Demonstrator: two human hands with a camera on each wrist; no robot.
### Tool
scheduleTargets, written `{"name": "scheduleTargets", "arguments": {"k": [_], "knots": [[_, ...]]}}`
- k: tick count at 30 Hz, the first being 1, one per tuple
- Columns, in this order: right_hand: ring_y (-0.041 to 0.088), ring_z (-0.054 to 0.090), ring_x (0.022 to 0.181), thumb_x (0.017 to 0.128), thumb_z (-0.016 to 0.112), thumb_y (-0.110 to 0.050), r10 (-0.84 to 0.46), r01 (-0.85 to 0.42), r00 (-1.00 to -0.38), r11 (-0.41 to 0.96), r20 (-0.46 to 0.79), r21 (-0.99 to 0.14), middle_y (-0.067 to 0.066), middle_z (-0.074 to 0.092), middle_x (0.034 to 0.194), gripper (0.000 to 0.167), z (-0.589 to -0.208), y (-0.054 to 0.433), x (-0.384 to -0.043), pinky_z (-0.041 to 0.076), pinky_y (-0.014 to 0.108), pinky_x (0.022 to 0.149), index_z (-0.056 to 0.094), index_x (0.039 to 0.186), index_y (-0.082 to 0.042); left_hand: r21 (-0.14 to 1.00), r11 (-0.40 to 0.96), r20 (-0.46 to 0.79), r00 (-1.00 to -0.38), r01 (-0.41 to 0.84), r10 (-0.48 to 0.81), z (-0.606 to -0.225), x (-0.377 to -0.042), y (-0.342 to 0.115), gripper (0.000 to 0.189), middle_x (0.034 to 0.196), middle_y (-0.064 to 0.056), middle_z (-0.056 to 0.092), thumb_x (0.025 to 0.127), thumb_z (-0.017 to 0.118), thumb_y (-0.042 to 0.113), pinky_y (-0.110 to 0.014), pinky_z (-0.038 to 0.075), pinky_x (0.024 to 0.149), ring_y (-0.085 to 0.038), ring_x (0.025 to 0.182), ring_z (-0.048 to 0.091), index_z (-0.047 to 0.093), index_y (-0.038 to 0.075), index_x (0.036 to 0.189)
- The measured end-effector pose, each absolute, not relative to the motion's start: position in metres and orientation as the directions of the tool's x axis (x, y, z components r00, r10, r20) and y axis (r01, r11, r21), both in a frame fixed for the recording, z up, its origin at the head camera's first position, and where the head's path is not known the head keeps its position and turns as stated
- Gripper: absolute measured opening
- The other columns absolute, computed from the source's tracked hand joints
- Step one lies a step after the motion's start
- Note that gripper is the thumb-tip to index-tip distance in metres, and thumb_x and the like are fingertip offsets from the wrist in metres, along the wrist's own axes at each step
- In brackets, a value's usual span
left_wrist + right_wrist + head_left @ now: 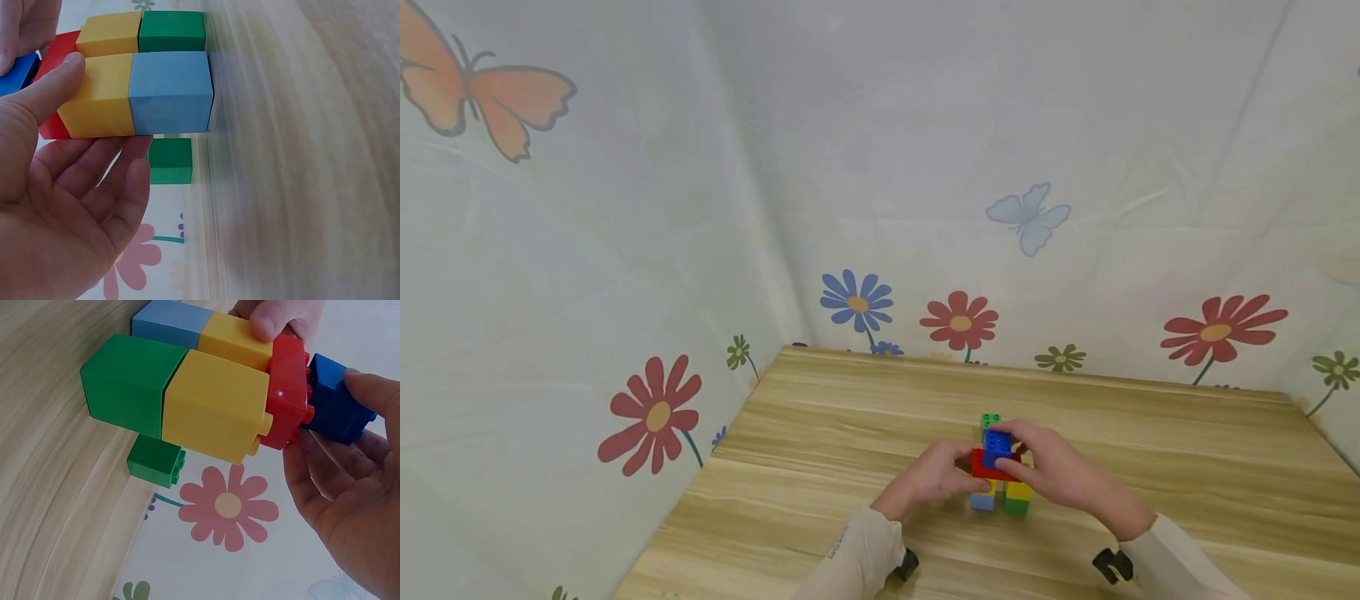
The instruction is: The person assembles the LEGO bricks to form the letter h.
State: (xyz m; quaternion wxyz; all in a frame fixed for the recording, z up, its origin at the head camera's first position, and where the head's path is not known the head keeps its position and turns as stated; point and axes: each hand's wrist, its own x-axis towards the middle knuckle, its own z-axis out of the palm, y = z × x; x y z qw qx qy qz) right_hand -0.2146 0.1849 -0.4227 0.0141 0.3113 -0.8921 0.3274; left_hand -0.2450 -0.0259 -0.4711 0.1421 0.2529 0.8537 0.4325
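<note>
A small brick stack [997, 483] stands on the wooden table [820, 417]. Its base is a light blue brick [170, 92] and a green brick [128, 384], each with a yellow brick [215, 403] on it. A red brick [287, 387] spans both yellow ones. My left hand [958, 471] grips the stack from the left, thumb on the nearer yellow brick [103, 97]. My right hand [331, 419] pinches a blue brick [334, 403] that sits against the red brick's studs. A loose small green brick [990, 421] lies just behind the stack.
Flower-and-butterfly cloth walls [925, 208] close in the table at the back and on both sides. Bare wood spreads left, right and in front of the stack. A dark wrist-mounted device [1112, 565] sits on each sleeve.
</note>
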Motion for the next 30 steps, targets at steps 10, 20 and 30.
{"name": "scheduleTargets", "arguments": {"k": [10, 20, 30], "knots": [[0.015, 0.058, 0.089, 0.091, 0.064, -0.028, -0.561, -0.585, -0.789, 0.566, 0.249, -0.581, 0.001, 0.059, 0.108, 0.045, -0.423, 0.18, -0.215, 0.051, 0.025, 0.075, 0.052, 0.127, -0.005, 0.798, 0.526, -0.043, -0.842, 0.295, 0.538, -0.473, -0.244, -0.026, 0.024, 0.094, 0.017, 0.063, 0.083, 0.074, 0.031, -0.027, 0.045, 0.086, -0.002, 0.086, 0.056, 0.067, 0.025, 0.105], [0.012, 0.058, 0.087, 0.091, 0.064, -0.027, -0.567, -0.608, -0.777, 0.566, 0.273, -0.557, 0.0, 0.06, 0.107, 0.044, -0.425, 0.176, -0.219, 0.051, 0.023, 0.073, 0.053, 0.126, -0.005, 0.796, 0.52, -0.025, -0.842, 0.309, 0.539, -0.473, -0.246, -0.026, 0.024, 0.092, 0.015, 0.063, 0.083, 0.074, 0.029, -0.025, 0.046, 0.083, -0.001, 0.085, 0.057, 0.068, 0.021, 0.105], [0.014, 0.059, 0.088, 0.088, 0.068, -0.02, -0.553, -0.579, -0.796, 0.574, 0.247, -0.579, 0.002, 0.06, 0.108, 0.045, -0.423, 0.174, -0.22, 0.051, 0.026, 0.076, 0.053, 0.127, -0.004, 0.801, 0.522, -0.04, -0.844, 0.293, 0.535, -0.473, -0.246, -0.025, 0.03, 0.095, 0.016, 0.063, 0.083, 0.074, 0.031, -0.026, 0.046, 0.085, -0.001, 0.086, 0.056, 0.067, 0.024, 0.111]]}}
